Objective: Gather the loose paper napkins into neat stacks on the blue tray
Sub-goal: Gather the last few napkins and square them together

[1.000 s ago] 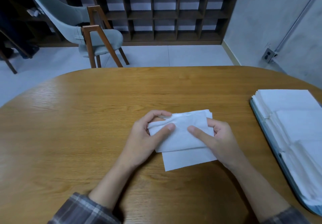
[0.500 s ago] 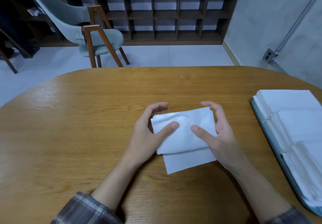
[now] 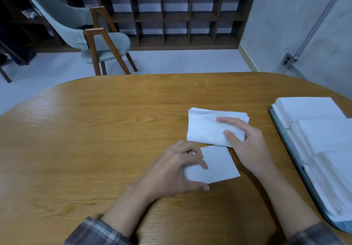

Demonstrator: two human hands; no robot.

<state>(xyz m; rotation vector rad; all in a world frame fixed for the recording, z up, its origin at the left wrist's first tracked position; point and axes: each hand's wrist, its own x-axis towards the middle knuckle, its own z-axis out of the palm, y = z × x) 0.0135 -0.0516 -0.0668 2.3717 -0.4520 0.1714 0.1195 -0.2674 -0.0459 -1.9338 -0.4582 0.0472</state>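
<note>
My right hand (image 3: 247, 145) grips the right side of a small stack of white napkins (image 3: 203, 126), thumb and forefinger on top, at the table's middle right. A single white napkin (image 3: 221, 164) lies flat just nearer to me. My left hand (image 3: 171, 172) is curled over that napkin's left edge, with fingers on top and the thumb at its near edge; the hand is blurred. At the right edge sits the blue tray (image 3: 285, 141), covered with several neat stacks of white napkins (image 3: 312, 111).
Everything rests on a rounded wooden table (image 3: 95, 130). Beyond its far edge stand a grey chair with wooden legs (image 3: 85, 35) and a dark cubby shelf (image 3: 171, 16). A grey wall with an outlet (image 3: 288, 60) is at the right.
The right hand has carried the stack away from the single napkin, up and to the right. The left hand let go of the stack and dropped onto the single napkin.
</note>
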